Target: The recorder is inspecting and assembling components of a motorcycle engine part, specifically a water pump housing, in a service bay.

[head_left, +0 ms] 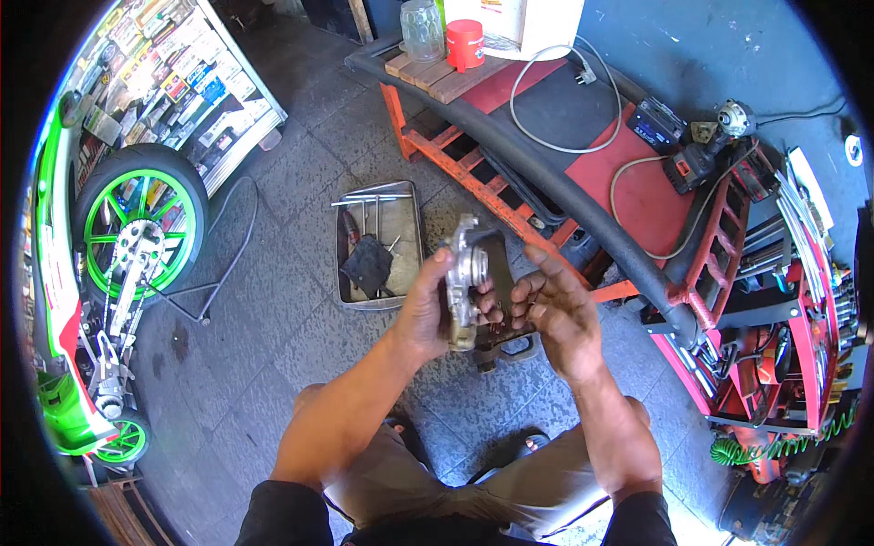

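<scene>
My left hand (424, 305) grips a silvery cast-metal part (462, 278), held on edge with a round raised section facing right. Just right of the part, my right hand (560, 318) is open, fingers loosely bent and apart, with no object visible in it. Below both hands a dark case or container (508, 350) with a handle lies on the tiled floor, partly hidden by the part and hands. Beyond, to the left, a metal tray (414, 205) holds several rods, a red-handled tool (350, 227) and a dark cloth (367, 268).
An orange-framed lift bench (604, 114) runs across the upper right, bearing containers, cables and power tools (687, 168). A red tool rack (795, 364) stands at right. At left are a motorcycle with a green rear wheel (184, 241) on a stand and a stickered panel (228, 91).
</scene>
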The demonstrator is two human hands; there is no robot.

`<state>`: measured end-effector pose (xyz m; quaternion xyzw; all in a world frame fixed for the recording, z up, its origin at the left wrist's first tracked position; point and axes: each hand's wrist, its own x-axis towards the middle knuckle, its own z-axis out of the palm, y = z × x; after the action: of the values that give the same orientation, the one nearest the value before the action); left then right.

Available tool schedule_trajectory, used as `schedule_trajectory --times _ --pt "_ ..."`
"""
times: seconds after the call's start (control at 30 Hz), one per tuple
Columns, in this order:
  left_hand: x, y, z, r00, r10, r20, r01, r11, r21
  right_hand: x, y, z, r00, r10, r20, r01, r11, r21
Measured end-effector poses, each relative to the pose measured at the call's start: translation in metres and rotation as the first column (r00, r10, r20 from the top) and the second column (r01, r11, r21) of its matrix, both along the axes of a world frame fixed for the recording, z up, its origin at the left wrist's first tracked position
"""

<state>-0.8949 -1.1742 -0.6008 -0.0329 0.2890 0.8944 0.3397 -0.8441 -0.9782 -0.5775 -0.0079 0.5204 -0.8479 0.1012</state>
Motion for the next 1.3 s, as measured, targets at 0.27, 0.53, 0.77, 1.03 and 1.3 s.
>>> schedule_trajectory --times 0.27,0.53,0.77,1.03,1.3 --pt "-0.004 0.002 -0.002 0.995 -0.069 0.071 0.055 0.982 0.183 0.007 -0.016 -0.002 0.972 0.105 -0.211 -0.110 0.994 -0.012" --pt "-0.003 0.007 -0.005 0.995 -0.054 0.079 0.052 0.998 0.032 0.007 -0.017 0.002 0.961 0.106 -0.254 0.017 0.898 0.440" --pt "-0.003 0.009 -0.006 0.999 0.033 -0.013 -0.035 0.981 -0.190 0.011 -0.023 0.006 0.956 0.101 -0.277 0.088 0.800 0.594" --pt "-0.003 0.008 -0.005 0.950 -0.055 -0.308 -0.048 0.948 -0.315 0.007 -0.005 0.008 0.966 0.154 0.207 -0.078 0.940 -0.333" --pt "-0.003 0.013 -0.005 0.949 -0.071 -0.307 -0.021 0.958 -0.287 0.011 -0.003 0.013 0.961 0.130 0.244 -0.004 0.889 -0.458"
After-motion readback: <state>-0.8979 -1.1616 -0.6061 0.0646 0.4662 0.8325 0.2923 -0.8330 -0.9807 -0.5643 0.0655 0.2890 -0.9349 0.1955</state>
